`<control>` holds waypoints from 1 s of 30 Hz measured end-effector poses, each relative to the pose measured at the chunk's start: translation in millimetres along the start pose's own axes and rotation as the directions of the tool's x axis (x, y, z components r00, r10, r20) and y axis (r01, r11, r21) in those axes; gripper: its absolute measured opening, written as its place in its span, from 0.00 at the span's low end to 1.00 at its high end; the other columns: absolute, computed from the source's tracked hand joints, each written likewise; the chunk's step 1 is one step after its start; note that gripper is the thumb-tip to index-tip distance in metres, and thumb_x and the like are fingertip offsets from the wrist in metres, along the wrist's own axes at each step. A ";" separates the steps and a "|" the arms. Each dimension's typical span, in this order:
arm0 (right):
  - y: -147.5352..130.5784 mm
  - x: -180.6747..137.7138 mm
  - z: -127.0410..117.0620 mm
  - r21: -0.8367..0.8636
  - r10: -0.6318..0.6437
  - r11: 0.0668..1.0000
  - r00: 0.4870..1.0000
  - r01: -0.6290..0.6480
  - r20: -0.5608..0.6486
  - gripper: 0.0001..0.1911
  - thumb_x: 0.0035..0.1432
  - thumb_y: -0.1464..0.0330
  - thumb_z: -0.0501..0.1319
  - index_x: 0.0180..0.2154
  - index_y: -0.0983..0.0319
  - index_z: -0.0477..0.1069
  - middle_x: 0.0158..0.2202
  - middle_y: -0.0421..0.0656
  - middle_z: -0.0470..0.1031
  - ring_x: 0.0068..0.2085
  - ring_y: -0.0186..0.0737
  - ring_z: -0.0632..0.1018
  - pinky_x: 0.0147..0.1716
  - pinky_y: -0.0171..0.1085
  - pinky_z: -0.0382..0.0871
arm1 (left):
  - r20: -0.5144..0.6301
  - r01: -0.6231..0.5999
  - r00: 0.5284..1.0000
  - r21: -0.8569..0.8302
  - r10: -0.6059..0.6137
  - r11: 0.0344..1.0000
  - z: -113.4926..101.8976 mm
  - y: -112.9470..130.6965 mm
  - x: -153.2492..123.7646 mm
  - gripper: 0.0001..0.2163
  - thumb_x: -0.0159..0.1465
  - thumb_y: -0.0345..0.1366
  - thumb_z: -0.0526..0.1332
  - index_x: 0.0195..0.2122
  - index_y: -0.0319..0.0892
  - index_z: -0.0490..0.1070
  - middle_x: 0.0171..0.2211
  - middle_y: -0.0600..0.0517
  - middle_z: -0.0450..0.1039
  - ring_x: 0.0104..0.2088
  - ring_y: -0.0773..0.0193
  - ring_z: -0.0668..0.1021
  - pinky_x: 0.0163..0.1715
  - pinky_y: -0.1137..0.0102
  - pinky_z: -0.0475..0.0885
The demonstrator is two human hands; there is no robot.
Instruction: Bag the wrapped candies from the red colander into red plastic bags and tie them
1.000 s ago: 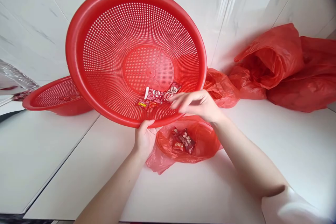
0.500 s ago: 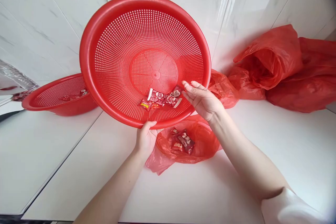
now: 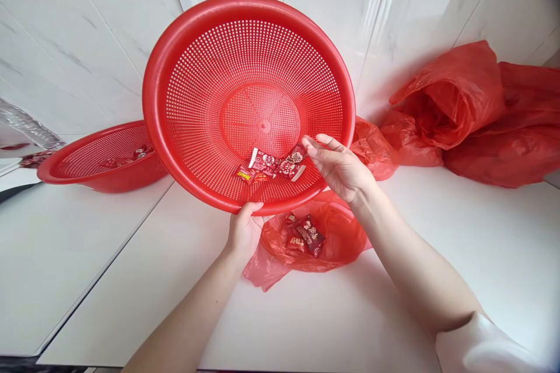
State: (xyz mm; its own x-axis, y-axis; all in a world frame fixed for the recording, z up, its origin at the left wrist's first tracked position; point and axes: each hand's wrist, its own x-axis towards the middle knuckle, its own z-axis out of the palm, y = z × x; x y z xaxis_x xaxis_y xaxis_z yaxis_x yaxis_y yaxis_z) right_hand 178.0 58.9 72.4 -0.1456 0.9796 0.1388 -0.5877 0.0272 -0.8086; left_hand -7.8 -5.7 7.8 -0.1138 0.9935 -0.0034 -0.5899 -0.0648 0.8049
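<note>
You're indoors, prob. home kitchen or small packing rm; can't tell which for sure. Ahead of you: glossy white tile wall (image 3: 87, 41) w/ grey veining & window-like reflections. You're at plain white tabletop (image 3: 350, 315) up vs. wall. Kitchen-type stuff: red plastic colander (image 3: 151, 93), 2nd colander (image 3: 56, 175) at L. Packing-type stuff: sm. wrapped packets (image 3: 310, 236), thin red plastic bags (image 3: 503, 154) at R.

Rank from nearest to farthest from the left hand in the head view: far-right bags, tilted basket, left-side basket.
1. Tilted basket: rim in the left hand.
2. Left-side basket: off to the left.
3. Far-right bags: right, by the wall.
</note>
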 end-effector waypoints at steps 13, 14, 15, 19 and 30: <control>-0.7 2.9 -8.5 -0.220 -0.013 0.974 0.990 0.044 0.142 0.14 0.54 0.66 0.59 0.44 0.56 0.68 0.57 0.42 0.73 0.59 0.45 0.72 0.58 0.50 0.68 | -0.001 -0.004 1.000 0.006 0.004 1.000 0.1 -0.7 0.5 0.14 0.52 0.29 0.62 0.42 0.40 0.74 0.42 0.47 0.78 0.50 0.50 0.78 0.48 0.55 0.74; -1.8 2.3 -8.4 -0.231 0.000 0.972 0.989 0.035 0.149 0.16 0.54 0.68 0.57 0.46 0.56 0.67 0.58 0.42 0.71 0.60 0.45 0.71 0.58 0.51 0.68 | -0.003 -0.002 1.000 0.007 0.002 1.000 0.2 -0.6 0.4 0.14 0.53 0.29 0.62 0.41 0.40 0.74 0.42 0.47 0.78 0.50 0.50 0.77 0.48 0.55 0.74; -2.7 1.8 -8.4 -0.236 0.010 0.972 0.988 0.027 0.151 0.18 0.53 0.69 0.56 0.47 0.56 0.67 0.59 0.43 0.70 0.60 0.45 0.71 0.58 0.51 0.68 | -0.004 0.002 1.000 0.009 -0.002 1.000 0.2 -0.5 0.4 0.13 0.53 0.29 0.62 0.41 0.40 0.74 0.42 0.47 0.78 0.50 0.50 0.77 0.48 0.55 0.74; -7.6 1.0 -9.5 -0.305 -0.096 0.942 0.985 0.137 0.146 0.26 0.46 0.74 0.53 0.50 0.56 0.65 0.61 0.41 0.68 0.60 0.42 0.70 0.59 0.50 0.67 | -0.002 -0.002 1.000 0.009 0.002 1.000 0.3 -0.2 0.8 0.12 0.53 0.28 0.62 0.40 0.39 0.74 0.42 0.47 0.78 0.51 0.50 0.77 0.48 0.55 0.74; -16.4 5.3 -20.4 -0.225 -0.230 0.941 0.965 0.253 0.123 0.29 0.37 0.80 0.53 0.43 0.54 0.69 0.54 0.36 0.73 0.61 0.41 0.69 0.64 0.50 0.59 | -0.001 -0.008 1.000 -0.019 0.008 1.000 -1.0 -1.7 2.1 0.13 0.55 0.28 0.61 0.42 0.39 0.74 0.42 0.46 0.79 0.50 0.50 0.77 0.49 0.55 0.73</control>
State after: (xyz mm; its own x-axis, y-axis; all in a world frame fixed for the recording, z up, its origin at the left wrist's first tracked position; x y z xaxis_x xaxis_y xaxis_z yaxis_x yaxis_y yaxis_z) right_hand 203.0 67.7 74.7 -0.1026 0.9149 0.3904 -0.4111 0.3184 -0.8542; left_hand -7.7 -3.6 5.9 -0.1188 0.9929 0.0022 -0.6040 -0.0741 0.7935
